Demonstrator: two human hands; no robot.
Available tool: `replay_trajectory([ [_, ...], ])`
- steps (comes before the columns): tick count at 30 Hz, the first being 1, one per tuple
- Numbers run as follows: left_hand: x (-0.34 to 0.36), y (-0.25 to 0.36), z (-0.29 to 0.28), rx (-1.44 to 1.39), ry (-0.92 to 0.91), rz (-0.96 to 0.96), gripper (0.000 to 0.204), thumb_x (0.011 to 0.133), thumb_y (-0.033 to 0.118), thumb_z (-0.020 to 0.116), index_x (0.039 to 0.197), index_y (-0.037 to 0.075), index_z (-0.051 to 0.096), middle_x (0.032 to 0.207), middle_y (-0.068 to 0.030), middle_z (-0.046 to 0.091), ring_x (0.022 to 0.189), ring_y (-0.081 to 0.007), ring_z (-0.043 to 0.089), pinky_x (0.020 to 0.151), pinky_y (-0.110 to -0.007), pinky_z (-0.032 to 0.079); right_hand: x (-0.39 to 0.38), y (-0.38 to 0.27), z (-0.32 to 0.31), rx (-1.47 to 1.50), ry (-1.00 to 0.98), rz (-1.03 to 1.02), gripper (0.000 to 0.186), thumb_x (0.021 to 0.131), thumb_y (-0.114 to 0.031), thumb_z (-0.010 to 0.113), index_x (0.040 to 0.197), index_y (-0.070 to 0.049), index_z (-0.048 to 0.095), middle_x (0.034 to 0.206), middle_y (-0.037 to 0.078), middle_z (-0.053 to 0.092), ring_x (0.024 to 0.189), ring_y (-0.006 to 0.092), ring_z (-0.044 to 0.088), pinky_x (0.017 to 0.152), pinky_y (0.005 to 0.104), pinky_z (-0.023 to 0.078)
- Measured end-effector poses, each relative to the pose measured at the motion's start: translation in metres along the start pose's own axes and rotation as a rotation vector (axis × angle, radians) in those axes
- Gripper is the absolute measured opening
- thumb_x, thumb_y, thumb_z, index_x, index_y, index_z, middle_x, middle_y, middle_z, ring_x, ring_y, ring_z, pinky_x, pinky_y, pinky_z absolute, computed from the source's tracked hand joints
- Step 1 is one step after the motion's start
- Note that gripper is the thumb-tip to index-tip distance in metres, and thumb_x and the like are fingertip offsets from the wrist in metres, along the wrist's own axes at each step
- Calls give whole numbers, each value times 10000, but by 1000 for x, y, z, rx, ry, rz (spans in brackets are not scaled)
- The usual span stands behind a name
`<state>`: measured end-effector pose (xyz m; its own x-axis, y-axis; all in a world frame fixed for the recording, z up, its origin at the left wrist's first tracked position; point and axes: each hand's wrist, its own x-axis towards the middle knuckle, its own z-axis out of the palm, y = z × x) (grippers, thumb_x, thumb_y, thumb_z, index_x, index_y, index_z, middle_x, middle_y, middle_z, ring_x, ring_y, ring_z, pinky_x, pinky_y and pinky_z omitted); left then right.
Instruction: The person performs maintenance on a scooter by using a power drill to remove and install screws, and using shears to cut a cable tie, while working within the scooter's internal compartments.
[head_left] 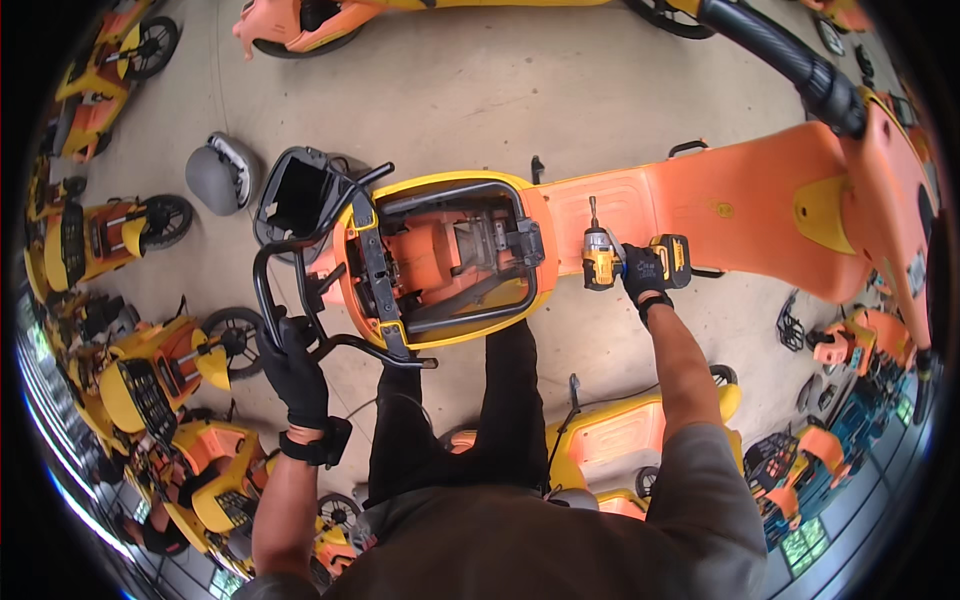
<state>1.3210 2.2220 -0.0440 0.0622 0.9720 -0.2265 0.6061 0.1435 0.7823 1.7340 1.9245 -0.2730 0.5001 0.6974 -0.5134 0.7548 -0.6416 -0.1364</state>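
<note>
An orange and yellow electric scooter [745,195] stands across in front of me, its open seat compartment [450,335] framed by a yellow rim. At its left end, my left hand [293,370], in a black glove, is closed around the black tubular rear rack [264,285]. My right hand [643,272], also gloved, grips the handle of a yellow and black cordless drill [598,265] over the orange footboard. The drill's bit points away from me; whether the drill rests on the board I cannot tell. Inside the compartment, orange and black parts show.
On the floor beyond the rack lie a grey helmet-like shell [216,175] and an open dark grey box [297,195]. Another scooter [310,25] stands at the far side. Several more scooters [150,390] line the left, and another [610,440] stands close behind my right arm.
</note>
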Motion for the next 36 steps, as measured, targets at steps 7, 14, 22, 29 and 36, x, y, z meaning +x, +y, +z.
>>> replay_trajectory([
  [7,-4,9,17,214,225,58,229,949,231,441,965,11,502,767,-62,588,680,-126,576,632,-260,449,52,20,68,-109,23,-257,259,747,-80,556,995,-150,576,903,70,603,899,256,551,785,381,428],
  [14,-7,7,16,326,200,75,281,953,250,433,1067,11,528,800,-56,592,704,-124,559,667,-254,441,61,11,104,-290,-1,-288,448,565,-260,770,941,-168,545,844,17,575,872,219,551,755,341,422],
  [22,-3,6,14,331,191,72,246,948,229,415,1003,4,498,790,-74,598,687,-126,575,636,-252,468,58,15,121,-82,67,-306,510,638,-129,705,1109,-96,512,977,80,554,991,252,523,901,363,389],
  [29,-1,4,12,302,225,89,226,948,225,448,1004,11,494,751,-64,591,632,-124,575,589,-256,460,47,4,90,-11,63,-243,378,694,-75,634,1059,-89,536,947,102,550,960,293,516,840,386,414],
  [36,-4,1,17,146,196,25,212,925,197,484,1011,4,492,672,-50,546,564,-110,530,510,-273,443,-6,-40,-21,223,265,-137,417,703,-220,732,1051,-56,572,988,154,546,953,324,503,809,414,418],
])
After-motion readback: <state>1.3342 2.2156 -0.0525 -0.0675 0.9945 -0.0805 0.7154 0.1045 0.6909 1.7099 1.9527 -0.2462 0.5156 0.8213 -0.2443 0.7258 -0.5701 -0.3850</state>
